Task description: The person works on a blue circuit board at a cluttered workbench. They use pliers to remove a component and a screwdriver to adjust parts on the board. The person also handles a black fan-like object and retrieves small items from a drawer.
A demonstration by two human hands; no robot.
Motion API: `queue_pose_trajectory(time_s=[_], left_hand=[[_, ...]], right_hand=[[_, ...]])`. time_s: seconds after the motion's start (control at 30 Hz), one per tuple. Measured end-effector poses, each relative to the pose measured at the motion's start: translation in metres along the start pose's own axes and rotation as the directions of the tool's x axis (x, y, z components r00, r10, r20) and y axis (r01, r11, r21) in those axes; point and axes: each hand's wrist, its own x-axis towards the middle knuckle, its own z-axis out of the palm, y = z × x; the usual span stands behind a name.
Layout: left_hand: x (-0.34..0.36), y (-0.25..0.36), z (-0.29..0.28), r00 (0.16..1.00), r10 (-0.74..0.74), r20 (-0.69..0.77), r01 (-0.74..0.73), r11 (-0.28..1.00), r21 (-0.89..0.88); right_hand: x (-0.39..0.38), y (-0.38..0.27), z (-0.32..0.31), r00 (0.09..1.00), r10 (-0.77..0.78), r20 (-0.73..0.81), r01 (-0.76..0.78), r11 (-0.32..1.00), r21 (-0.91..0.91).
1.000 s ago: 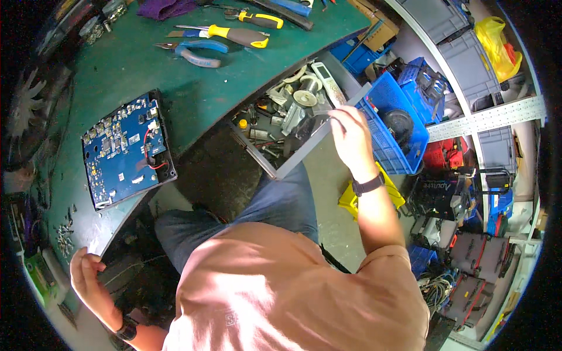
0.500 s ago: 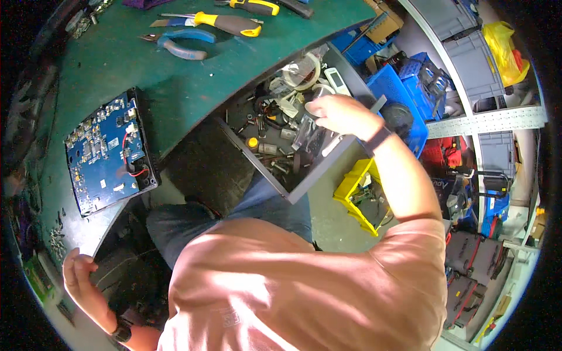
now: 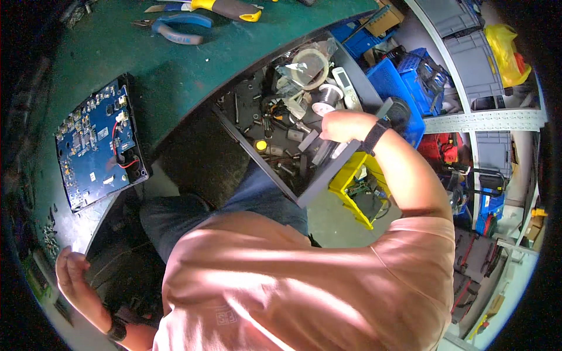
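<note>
1. The right hand (image 3: 346,126) is inside the drawer (image 3: 322,179), just right of the middle of the frame. Its fingers (image 3: 331,124) are curled downward and their tips are hidden, so I cannot tell whether they pinch anything. A grey bar (image 3: 308,140) lies at the fingertips; contact is unclear.
2. The left hand (image 3: 77,281) is at the lower left, by the edge of the green surface (image 3: 170,76). Its fingers are loosely bent, a little apart from the thumb.
3. The drawer is pulled out from below the surface. Near its far end are a pale ring (image 3: 325,69), a white remote (image 3: 346,88) and a spool (image 3: 326,99), the spool just above the right hand in the frame. A yellow cap (image 3: 261,144) lies toward the lower left of the drawer, among small metal parts.
4. A blue circuit board (image 3: 91,143) in a black case lies on the surface at the left, with a red wire (image 3: 113,140) at its right side.
5. Pliers (image 3: 180,37) and a screwdriver (image 3: 234,9) lie at the upper left, near each other. Small screws (image 3: 50,240) are scattered near the left rim of the frame.
6. Below and right of the drawer is a yellow bin (image 3: 351,206); a blue crate (image 3: 417,130) is to the drawer's right.
</note>
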Motion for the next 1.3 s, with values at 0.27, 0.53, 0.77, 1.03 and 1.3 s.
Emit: queue_pose_trajectory(time_s=[0.27, 0.53, 0.77, 1.03, 1.3], left_hand=[[-0.005, 0.004, -0.003, 0.999, 0.022, -0.032, -0.021, 0.998, 0.052], [-0.026, 0.013, 0.004, 0.993, -0.109, -0.049, 0.093, 0.961, -0.262], [-0.016, -0.007, -0.028, 0.993, -0.002, -0.119, -0.047, 0.912, -0.408], [0.012, -0.002, -0.009, 0.932, -0.082, 0.354, 0.361, 0.108, -0.926], [0.044, 0.068, 0.033, 0.89, 0.138, 0.435, 0.378, 0.309, -0.872]], right_hand=[[0.02, -0.021, -0.002, 0.926, 0.005, -0.376, -0.105, 0.964, -0.246], [0.026, -0.004, 0.045, 0.885, -0.129, -0.447, -0.053, 0.926, -0.373], [-0.009, -0.02, -0.003, 0.873, -0.246, -0.42, 0.082, 0.925, -0.371], [-0.124, -0.096, -0.088, 0.543, 0.151, -0.826, 0.132, 0.956, 0.262], [-0.134, -0.3, -0.212, 0.286, 0.042, -0.957, 0.905, 0.318, 0.284]])
